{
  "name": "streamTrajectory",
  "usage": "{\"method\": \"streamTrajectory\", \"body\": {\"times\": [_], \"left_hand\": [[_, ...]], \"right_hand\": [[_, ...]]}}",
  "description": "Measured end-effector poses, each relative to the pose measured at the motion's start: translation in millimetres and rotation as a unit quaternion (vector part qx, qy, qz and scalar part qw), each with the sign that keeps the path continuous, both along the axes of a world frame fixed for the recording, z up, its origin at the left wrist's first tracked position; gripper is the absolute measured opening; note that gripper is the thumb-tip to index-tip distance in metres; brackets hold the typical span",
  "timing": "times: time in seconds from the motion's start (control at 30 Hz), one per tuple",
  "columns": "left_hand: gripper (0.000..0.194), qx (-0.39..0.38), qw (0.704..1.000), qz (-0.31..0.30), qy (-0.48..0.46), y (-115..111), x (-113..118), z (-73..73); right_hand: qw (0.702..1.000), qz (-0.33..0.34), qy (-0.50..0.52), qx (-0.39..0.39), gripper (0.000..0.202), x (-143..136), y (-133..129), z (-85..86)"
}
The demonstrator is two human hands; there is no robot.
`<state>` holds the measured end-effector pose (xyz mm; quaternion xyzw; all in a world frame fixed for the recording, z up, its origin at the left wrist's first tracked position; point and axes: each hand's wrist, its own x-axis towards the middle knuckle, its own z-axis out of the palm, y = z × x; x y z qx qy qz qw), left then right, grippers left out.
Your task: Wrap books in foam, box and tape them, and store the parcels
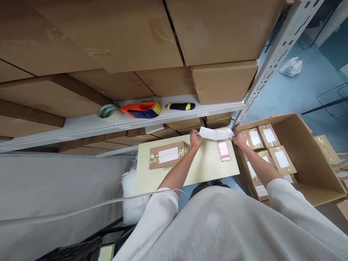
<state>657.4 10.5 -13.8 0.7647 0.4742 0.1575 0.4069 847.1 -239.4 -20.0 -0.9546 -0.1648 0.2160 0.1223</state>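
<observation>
A white sheet of paper (216,134) is stretched between my two hands over the far right part of the pale yellow table (202,166). My left hand (195,139) pinches its left end, and my right hand (239,139) grips the right end, close to the open carton's edge. The sheet looks creased near its middle. Below it on the table lies a small pinkish item (224,150), blurred out. A taped cardboard box (168,155) with a white label rests on the table to the left of my left hand.
A large open carton (312,159) at the right holds several labelled small boxes. On the shelf lie a tape roll (110,112), an orange and blue tape dispenser (143,109) and a utility knife (181,106). A perforated metal post (274,54) rises beyond. A white cable (89,208) crosses lower left.
</observation>
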Motion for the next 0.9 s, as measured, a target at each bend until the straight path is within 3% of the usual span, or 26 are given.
{"method": "streamTrajectory", "body": {"times": [0.23,0.57,0.7,0.8,0.9], "left_hand": [[0.030,-0.014,1.000,-0.016,-0.011,5.3,-14.8,8.3],[0.027,-0.029,0.998,-0.050,-0.025,-7.1,-21.9,23.1],[0.025,-0.055,0.997,-0.041,-0.047,-11.5,-24.8,35.7],[0.027,-0.091,0.993,-0.017,-0.070,-13.6,-32.1,49.1],[0.031,-0.131,0.987,0.015,-0.097,-14.1,-46.3,66.0]], "right_hand": [[1.000,0.000,0.009,-0.002,0.030,-0.8,-4.1,-3.8],[0.999,0.036,0.007,0.005,0.030,-18.5,1.3,-1.8],[0.991,0.109,0.007,0.075,0.028,-30.1,7.6,-2.2],[0.968,0.181,0.033,0.171,0.023,-47.3,20.2,-1.2],[0.942,0.227,0.059,0.240,0.033,-73.1,42.6,2.9]]}}
